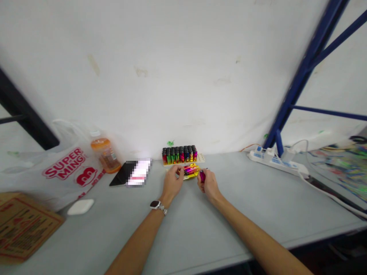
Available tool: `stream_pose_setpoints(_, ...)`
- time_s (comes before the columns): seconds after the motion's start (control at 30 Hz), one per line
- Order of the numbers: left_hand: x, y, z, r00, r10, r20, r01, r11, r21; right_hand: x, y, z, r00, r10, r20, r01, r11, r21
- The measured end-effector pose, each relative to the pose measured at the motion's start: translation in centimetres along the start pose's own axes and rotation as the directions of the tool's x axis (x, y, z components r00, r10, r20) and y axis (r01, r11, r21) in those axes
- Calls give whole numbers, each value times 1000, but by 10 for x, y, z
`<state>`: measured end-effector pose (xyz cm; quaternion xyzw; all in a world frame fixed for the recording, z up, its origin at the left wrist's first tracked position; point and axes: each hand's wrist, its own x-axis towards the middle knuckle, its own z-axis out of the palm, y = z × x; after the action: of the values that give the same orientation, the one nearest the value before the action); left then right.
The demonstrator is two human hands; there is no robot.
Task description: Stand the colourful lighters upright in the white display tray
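Observation:
Several shiny coloured lighters with black tops [179,154] stand in rows in a pale tray [201,157] near the wall. In front of them lie more shiny lighters [191,170], pink, red and yellow. My left hand [174,180], with a watch on its wrist, touches the left end of these lying lighters, its fingers bent; whether it grips one is too small to tell. To their right, my right hand [209,183] is closed around a purple lighter [202,176].
At the left are a tablet [124,173], an orange bottle [106,156], a plastic bag [57,172], a white case [80,207] and a cardboard box [27,229]. At the right, a power strip [278,163] with cables lies beside a blue metal frame [298,80].

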<state>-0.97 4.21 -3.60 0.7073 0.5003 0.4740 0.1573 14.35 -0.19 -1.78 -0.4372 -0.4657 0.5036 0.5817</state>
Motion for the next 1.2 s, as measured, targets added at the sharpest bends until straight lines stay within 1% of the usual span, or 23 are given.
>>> stream_pose_setpoints(0.23,0,-1,1,1000,5,-1,-5,1000,-1,1,1,-1,999,-28,25,28,999,-21)
stream_pose_setpoints(0.37,0,-1,1,1000,-1,-1,1,1000,-1,1,3,-1,1000,-11,15,11,1000,-3)
stream_pose_setpoints(0.43,0,-1,0,1000,0,2,0,1000,0,2,4,-2,1000,17,21,-18,999,50)
stream_pose_setpoints(0.53,0,0,0,1000,3,9,-3,1000,2,2,4,-3,992,104,65,-112,982,151)
stream_pose_setpoints(0.63,0,1,-1,1000,6,18,-6,1000,9,2,3,-5,982,159,101,-177,964,198)
stream_pose_setpoints(0.77,0,0,0,1000,3,12,-3,1000,11,5,4,-5,987,155,49,-161,973,168)
stream_pose_setpoints(0.9,0,-2,1,1000,4,13,-4,1000,14,5,3,-3,993,117,-15,-115,986,121)
stream_pose_setpoints(1.0,0,-2,1,1000,9,11,-9,1000,12,2,1,-2,996,86,-9,-84,990,113)
stream_pose_setpoints(1.2,1,-3,1,1000,22,14,-22,1000,14,1,2,-2,998,63,12,-64,992,109)
